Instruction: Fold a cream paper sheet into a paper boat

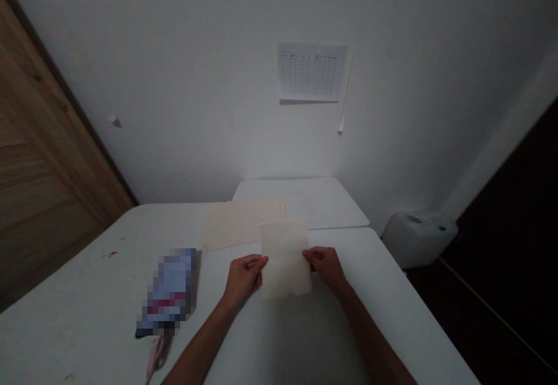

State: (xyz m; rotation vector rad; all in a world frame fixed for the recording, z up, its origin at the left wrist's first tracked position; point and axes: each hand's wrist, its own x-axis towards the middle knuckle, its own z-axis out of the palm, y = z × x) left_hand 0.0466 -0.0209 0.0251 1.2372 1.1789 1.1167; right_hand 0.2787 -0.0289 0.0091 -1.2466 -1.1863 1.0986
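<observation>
Between my two hands a cream sheet of paper (285, 263) is held up over the white table. My left hand (244, 280) pinches its left edge between thumb and fingers. On the opposite edge, my right hand (326, 266) grips the paper the same way. The sheet's bottom edge looks slightly uneven, with a small notch. Behind it and to the left, larger cream sheets (239, 222) lie flat on the table, partly covered from view by the held paper.
A blurred blue pouch-like item (170, 289) with a pink strap (157, 353) lies left on the white table (104, 298). Behind stands another white tabletop (305, 199) against the wall. A printed chart (311, 74) hangs there. A whitish plastic container (416, 239) sits on the floor at right.
</observation>
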